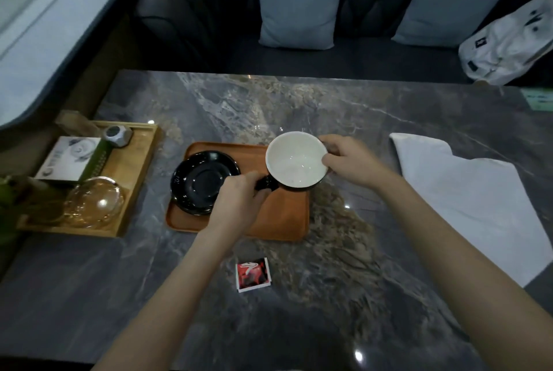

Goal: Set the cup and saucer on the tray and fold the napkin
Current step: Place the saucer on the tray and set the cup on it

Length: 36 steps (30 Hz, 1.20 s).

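Observation:
A cup (294, 161), black outside and white inside, is over the right part of the brown tray (278, 221). My left hand (239, 194) grips its black handle. My right hand (350, 161) holds the cup's right rim, thumb on the inside edge. A black saucer (200, 182) lies on the tray's left half, overhanging the left edge a little. The white napkin (466, 200) lies unfolded on the marble table (329, 107) to the right of both hands.
A wooden tray (140, 167) at the left holds a box, a glass bowl (95, 201) and a small grey object. A small red packet (253, 274) lies near the table's front. A sofa with pillows and a white bag (508, 44) sits behind.

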### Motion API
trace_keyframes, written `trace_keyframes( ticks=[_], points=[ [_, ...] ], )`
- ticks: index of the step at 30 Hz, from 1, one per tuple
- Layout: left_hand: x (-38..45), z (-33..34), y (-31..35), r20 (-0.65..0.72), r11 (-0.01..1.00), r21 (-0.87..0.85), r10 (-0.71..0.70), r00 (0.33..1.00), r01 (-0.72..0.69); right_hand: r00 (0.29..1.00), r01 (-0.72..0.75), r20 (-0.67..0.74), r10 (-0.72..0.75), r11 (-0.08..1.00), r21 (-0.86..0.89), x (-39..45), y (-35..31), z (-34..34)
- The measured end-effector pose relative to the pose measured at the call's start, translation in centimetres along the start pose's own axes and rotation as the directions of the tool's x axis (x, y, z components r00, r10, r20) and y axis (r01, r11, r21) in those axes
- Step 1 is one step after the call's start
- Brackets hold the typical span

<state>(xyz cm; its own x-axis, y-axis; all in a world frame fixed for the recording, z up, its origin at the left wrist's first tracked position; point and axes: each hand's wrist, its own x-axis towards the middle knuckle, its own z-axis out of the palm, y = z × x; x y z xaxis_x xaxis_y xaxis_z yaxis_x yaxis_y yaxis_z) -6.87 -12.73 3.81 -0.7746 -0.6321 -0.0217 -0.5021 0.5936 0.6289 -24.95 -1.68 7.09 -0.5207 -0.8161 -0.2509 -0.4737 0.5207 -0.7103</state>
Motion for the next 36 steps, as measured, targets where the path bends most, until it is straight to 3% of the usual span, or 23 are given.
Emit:
trace_keyframes(
  ticks=[5,11,19,36],
  points=[
    [-0.2,-3.9,-3.4,-0.051,0.998,0.006,-0.057,0.997,0.057,0.998,0.060,0.017,-0.061,0.996,0.062,2.2,-4.2,3.4],
    [-0.5,-6.1,-8.5,-0.081,0.990,0.062,-0.123,0.989,0.128,1.000,0.022,-0.018,-0.021,0.995,0.101,4.6,-7.5,8.4],
    [-0.6,-5.5,-14.1,-0.023,0.964,0.020,-0.266,0.964,0.266,0.997,-0.072,0.032,0.068,0.985,0.160,7.5,-6.7,14.6],
    [-0.2,-4.5,-16.8,-0.005,0.943,-0.004,-0.333,0.943,0.333,0.990,-0.135,0.067,0.124,0.973,0.187,9.7,-5.9,17.8]
  ],
)
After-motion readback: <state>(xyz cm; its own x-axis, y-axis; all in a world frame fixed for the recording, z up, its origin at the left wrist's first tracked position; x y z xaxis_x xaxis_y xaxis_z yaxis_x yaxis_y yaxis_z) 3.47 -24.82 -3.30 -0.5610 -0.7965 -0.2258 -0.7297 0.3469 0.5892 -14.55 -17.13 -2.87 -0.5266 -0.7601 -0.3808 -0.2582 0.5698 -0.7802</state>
